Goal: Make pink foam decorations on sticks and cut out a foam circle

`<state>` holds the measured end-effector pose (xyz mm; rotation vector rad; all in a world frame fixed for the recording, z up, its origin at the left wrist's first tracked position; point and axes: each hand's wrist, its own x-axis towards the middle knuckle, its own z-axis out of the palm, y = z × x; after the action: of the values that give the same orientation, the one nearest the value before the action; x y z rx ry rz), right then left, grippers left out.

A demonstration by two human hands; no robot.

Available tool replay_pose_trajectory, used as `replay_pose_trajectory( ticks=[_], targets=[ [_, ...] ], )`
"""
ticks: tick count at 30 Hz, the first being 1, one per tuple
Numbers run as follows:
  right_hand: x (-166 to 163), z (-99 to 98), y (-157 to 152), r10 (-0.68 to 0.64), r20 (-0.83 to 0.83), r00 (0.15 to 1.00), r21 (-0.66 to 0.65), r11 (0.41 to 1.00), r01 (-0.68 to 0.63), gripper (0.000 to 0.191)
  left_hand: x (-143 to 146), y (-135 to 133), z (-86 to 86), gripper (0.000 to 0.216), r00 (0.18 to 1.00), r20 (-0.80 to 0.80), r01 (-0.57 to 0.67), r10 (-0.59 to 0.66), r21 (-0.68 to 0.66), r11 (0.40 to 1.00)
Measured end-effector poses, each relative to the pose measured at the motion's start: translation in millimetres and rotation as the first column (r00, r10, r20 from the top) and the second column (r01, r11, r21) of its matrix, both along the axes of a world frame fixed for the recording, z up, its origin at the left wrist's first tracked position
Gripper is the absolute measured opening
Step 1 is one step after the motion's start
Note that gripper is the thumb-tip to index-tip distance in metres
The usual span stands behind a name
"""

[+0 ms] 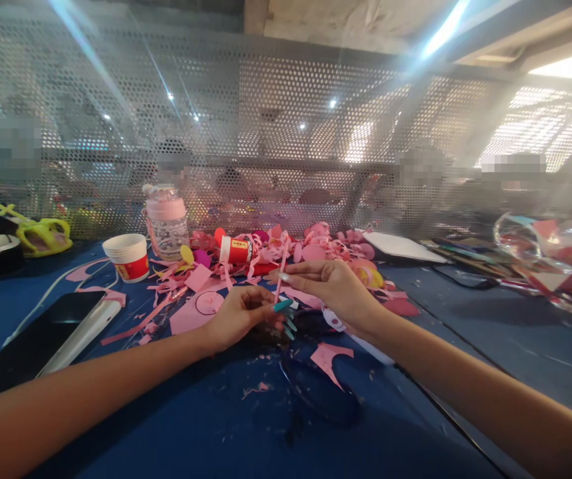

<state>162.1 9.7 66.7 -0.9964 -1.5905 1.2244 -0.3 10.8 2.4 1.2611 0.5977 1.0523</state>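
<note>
My left hand (239,316) and my right hand (333,286) meet over the blue table (226,419), both pinching a thin pink paper strip (282,266) that stands nearly upright between them. The left fingers grip its lower end, the right fingertips hold it a little higher. A pink paper sheet with a drawn circle (196,309) lies just left of my left hand. A cut pink scrap (330,359) lies below my right wrist, near dark scissors (316,392) on the table.
A heap of pink paper curls (316,246) and a red-and-white glue bottle (233,250) lie behind the hands. A paper cup (127,257), a pink-lidded bottle (167,221) and a phone (46,339) stand left. A clear bag (555,259) sits right. A perforated metal screen (286,133) closes the back.
</note>
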Motion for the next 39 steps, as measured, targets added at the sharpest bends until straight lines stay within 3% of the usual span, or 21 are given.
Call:
replay_pose_trajectory(
  ticks=[4,9,25,32,39],
  targets=[
    [1.2,-0.2,1.4,0.121,-0.022,0.992,-0.076,0.990,-0.123,0.030,0.5,1.0,0.0,0.032,1.000,0.012,-0.028,0.028,0.008,1.000],
    [1.8,-0.9,3.4,0.158,-0.037,0.987,-0.107,0.981,-0.161,0.033,0.7,0.2,2.2,0.028,0.999,0.015,-0.043,0.042,0.066,0.997],
    [2.6,-2.9,4.3,0.156,0.128,0.979,0.130,0.976,-0.172,0.025,0.1,1.3,-0.3,0.024,0.993,0.015,-0.121,0.121,0.100,0.987],
    [0.9,-6.0,0.6,0.177,0.184,0.967,0.168,0.964,-0.208,0.025,0.9,0.3,1.5,0.027,0.994,0.032,-0.108,0.105,0.116,0.987],
    [-0.8,-0.8,-3.4,0.047,0.179,0.983,0.199,0.976,-0.083,0.026,0.4,0.7,0.6,0.026,0.992,0.007,-0.127,0.127,0.075,0.989]
  ],
)
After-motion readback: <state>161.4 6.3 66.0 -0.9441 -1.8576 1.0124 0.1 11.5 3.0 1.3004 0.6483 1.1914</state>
